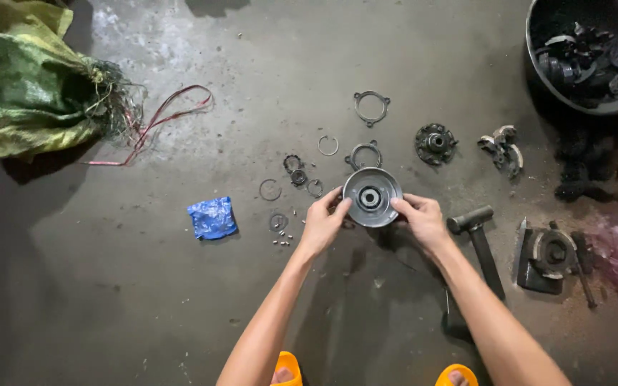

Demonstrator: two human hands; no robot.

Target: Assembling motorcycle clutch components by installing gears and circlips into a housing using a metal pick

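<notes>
Left hand (321, 225) and right hand (420, 219) grip opposite edges of the round grey metal pulley disc (372, 196); a dark hammer (478, 239) lies just right of it.

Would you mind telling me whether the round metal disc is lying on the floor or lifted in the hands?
Lifted: the round metal disc is gripped at its edges by left hand and right hand.

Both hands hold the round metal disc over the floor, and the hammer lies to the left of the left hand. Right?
Not quite. Both hands, left and right, do hold the disc, but the head view shows the hammer lying right of the right hand.
</notes>
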